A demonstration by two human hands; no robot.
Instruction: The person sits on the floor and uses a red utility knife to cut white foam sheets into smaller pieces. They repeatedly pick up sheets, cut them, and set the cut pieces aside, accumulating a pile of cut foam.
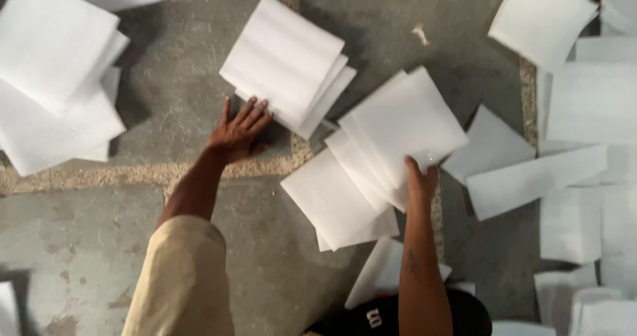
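The right hand (pixel 421 182) grips a fan of white foam sheets (pixel 398 133) by their lower edge, above the floor (pixel 199 90). They look light, soft and floppy, apt to slide apart; a pinch near a corner seems best. Left of them, the left hand (pixel 237 133) lies open, touching a stack (pixel 285 60).
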